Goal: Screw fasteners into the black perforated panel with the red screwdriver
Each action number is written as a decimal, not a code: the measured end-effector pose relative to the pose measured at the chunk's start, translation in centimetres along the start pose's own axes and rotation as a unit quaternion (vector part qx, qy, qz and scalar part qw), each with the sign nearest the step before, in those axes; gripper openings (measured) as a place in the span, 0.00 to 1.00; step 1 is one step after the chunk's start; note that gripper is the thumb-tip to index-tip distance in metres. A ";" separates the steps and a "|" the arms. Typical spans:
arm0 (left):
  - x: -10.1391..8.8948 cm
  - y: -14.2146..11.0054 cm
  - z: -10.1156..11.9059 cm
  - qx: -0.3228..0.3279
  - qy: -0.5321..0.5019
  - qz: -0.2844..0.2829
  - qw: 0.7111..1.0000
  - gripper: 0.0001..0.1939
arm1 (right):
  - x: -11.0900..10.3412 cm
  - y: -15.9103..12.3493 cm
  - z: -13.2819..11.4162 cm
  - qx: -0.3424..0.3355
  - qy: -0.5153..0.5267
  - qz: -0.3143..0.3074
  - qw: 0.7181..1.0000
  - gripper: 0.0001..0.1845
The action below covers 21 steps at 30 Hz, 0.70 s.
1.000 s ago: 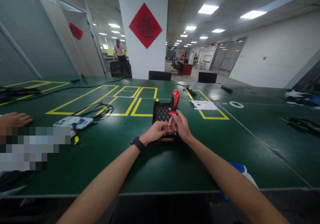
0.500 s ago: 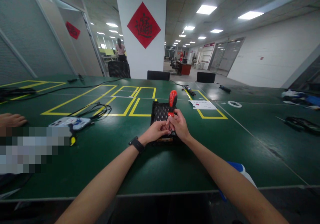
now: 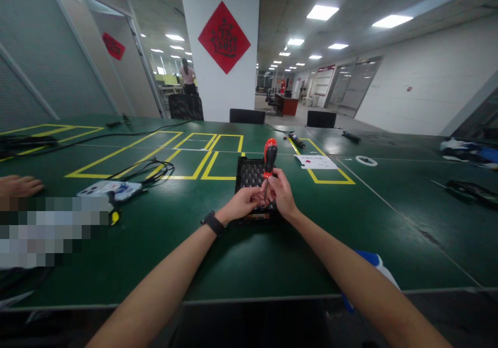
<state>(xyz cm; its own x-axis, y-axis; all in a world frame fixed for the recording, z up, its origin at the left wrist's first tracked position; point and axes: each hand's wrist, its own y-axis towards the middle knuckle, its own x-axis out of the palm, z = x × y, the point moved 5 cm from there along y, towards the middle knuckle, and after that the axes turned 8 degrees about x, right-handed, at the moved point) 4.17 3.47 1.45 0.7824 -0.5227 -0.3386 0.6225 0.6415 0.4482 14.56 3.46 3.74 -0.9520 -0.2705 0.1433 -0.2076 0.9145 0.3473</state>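
A black open box or tray [image 3: 251, 170] with a patterned inner surface lies on the green table in front of me. Over its near part stands a screwdriver [image 3: 270, 153], nearly upright, with a red and black handle and a thin shaft pointing down. My right hand [image 3: 284, 195] grips it low, with fingers closed just under the handle. From the other side, my left hand [image 3: 241, 204] reaches in with fingers pinched together beside the shaft's lower end. Whatever those fingertips pinch is too small to make out. The screwdriver's tip is hidden among the fingers.
Another person's hand [image 3: 21, 186] rests on the table at the left, near a white-and-blue device [image 3: 109, 190] and coiled black cables [image 3: 155, 169]. A white paper sheet [image 3: 317, 162], a tape roll [image 3: 366, 161] and a black cable bundle [image 3: 472, 191] lie rightward.
The screwdriver handle has shifted slightly up and right, and more of its shaft shows. My right fingers have moved a little on it. My left hand stays nearly where it was.
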 end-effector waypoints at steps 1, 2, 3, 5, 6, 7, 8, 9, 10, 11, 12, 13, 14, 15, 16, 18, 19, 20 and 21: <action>-0.1 0.0 -0.2 -0.005 0.011 0.010 1.000 0.11 | 0.0 0.0 -0.1 -0.005 -0.004 0.005 1.000 0.16; -0.3 0.0 -0.3 -0.011 0.023 0.020 0.999 0.12 | 0.0 0.0 -0.1 -0.008 -0.007 0.008 1.000 0.16; -0.4 -0.1 -0.5 -0.017 0.034 0.029 0.999 0.12 | 0.0 -0.1 -0.2 -0.011 -0.009 0.009 1.000 0.16; -0.6 -0.2 -0.7 -0.024 0.052 0.039 0.998 0.13 | 0.0 -0.1 -0.2 -0.013 -0.010 0.008 1.000 0.16; -0.6 -0.2 -0.8 -0.025 0.059 0.040 0.997 0.13 | 0.0 -0.1 -0.2 -0.014 -0.009 0.007 1.000 0.16; -0.7 -0.2 -0.8 -0.025 0.067 0.039 0.997 0.13 | -0.1 0.0 -0.2 -0.014 -0.007 0.004 1.000 0.16; -0.7 -0.2 -0.7 -0.023 0.074 0.038 0.996 0.12 | -0.1 0.0 -0.1 -0.014 -0.004 0.002 1.000 0.16; -0.7 -0.2 -0.6 -0.020 0.079 0.036 0.996 0.11 | -0.1 0.0 -0.1 -0.014 -0.002 0.000 1.000 0.16; -0.7 -0.2 -0.5 -0.016 0.082 0.031 0.996 0.11 | -0.1 0.0 0.0 -0.012 -0.001 -0.001 1.000 0.16; -0.7 -0.2 -0.3 -0.012 0.082 0.025 0.996 0.10 | -0.1 0.0 0.0 -0.010 -0.001 -0.003 1.000 0.16; -0.6 -0.1 -0.1 -0.008 0.078 0.017 0.997 0.09 | -0.1 0.0 0.1 -0.005 0.001 -0.007 1.000 0.17; -0.5 -0.1 0.1 -0.003 0.072 0.008 0.997 0.08 | -0.1 0.0 0.2 0.000 0.004 -0.011 1.000 0.18; -0.5 0.0 0.3 0.001 0.065 0.000 0.998 0.08 | 0.0 0.0 0.2 0.005 0.008 -0.017 1.000 0.20; -0.4 0.0 0.4 0.004 0.056 -0.008 0.998 0.07 | 0.1 0.0 0.2 0.010 0.011 -0.022 1.000 0.21; -0.3 0.0 0.5 0.006 0.048 -0.013 0.999 0.07 | 0.2 -0.1 0.3 0.014 0.014 -0.027 0.999 0.22; -0.2 0.0 0.6 0.007 0.030 -0.018 0.999 0.08 | 0.2 -0.2 0.2 0.014 0.016 -0.025 0.999 0.22; -0.2 0.0 0.6 0.004 0.023 -0.017 1.000 0.08 | 0.2 -0.2 0.1 0.011 0.015 -0.020 1.000 0.21; -0.2 0.0 0.5 0.000 0.017 -0.014 1.000 0.09 | 0.2 -0.2 0.0 0.006 0.012 -0.014 1.000 0.20; -0.2 0.0 0.3 -0.007 0.017 -0.008 1.000 0.10 | 0.1 -0.2 -0.1 0.000 0.010 -0.008 1.000 0.19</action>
<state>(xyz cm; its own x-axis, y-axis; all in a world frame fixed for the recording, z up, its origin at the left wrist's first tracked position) 4.00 3.42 1.78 0.7722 -0.5139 -0.3737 0.6351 0.6411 0.4309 14.51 3.19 3.76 -0.9442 -0.2901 0.1561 -0.2220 0.9103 0.3493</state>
